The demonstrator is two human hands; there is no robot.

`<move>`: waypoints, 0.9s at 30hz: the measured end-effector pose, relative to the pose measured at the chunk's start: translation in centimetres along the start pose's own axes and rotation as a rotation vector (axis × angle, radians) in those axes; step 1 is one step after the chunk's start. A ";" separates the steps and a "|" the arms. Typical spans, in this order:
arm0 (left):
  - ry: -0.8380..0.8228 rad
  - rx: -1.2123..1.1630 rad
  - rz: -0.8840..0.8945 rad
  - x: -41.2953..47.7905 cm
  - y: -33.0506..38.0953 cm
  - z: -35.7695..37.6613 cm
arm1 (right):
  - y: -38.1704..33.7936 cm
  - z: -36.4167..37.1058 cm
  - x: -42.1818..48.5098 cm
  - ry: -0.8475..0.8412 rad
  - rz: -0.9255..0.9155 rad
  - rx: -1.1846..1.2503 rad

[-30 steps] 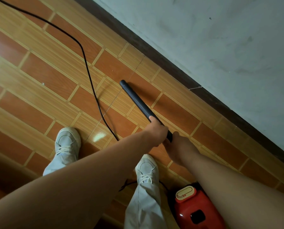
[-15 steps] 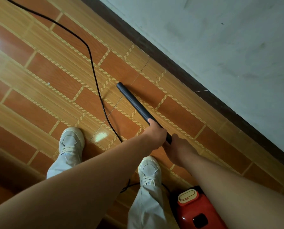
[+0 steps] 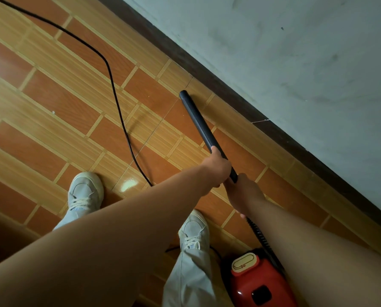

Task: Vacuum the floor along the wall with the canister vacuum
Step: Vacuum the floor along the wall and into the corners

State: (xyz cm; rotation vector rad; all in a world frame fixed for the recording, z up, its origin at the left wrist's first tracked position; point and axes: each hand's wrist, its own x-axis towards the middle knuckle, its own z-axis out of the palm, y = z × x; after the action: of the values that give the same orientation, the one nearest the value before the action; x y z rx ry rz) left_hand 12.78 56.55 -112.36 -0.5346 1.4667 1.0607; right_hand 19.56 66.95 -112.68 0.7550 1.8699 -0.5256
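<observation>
Fingers (image 3: 215, 152) of my left hand (image 3: 216, 169) and right hand (image 3: 245, 193) clench the long black vacuum tube (image 3: 198, 120), so its tip rides near the dark baseboard (image 3: 240, 106).

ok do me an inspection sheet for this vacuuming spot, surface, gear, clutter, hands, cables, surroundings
surface: glossy orange and tan tiled floor, one glare patch
job's things: black straight vacuum tube, tip low near the dark brown baseboard, not touching it; black ribbed hose runs back toward the red canister vacuum at the bottom edge
clutter: one small white speck on the tiles
hands: left hand grips the tube mid-length; right hand grips its rear end
cables: thin black power cord curves across the floor, passing under the left arm
surroundings: scuffed pale grey wall above the baseboard; two white lace-up shoes
</observation>
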 end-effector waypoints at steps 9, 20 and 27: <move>-0.117 0.010 0.008 0.2 0.6 3.0 | 2.5 -1.5 0.3 0.067 0.082 -0.039; -0.054 0.053 0.042 0.2 2.1 0.9 | -0.1 -2.0 1.4 0.086 0.059 -0.047; 0.130 -0.105 0.031 -1.3 -0.6 -2.5 | -1.9 -1.3 0.6 0.014 -0.140 -0.087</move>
State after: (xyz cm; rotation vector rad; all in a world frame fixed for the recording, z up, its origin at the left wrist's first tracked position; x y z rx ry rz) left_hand 12.20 53.85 -111.56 -0.6678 1.5432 1.1495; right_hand 17.18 66.65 -112.71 0.5745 1.9552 -0.5241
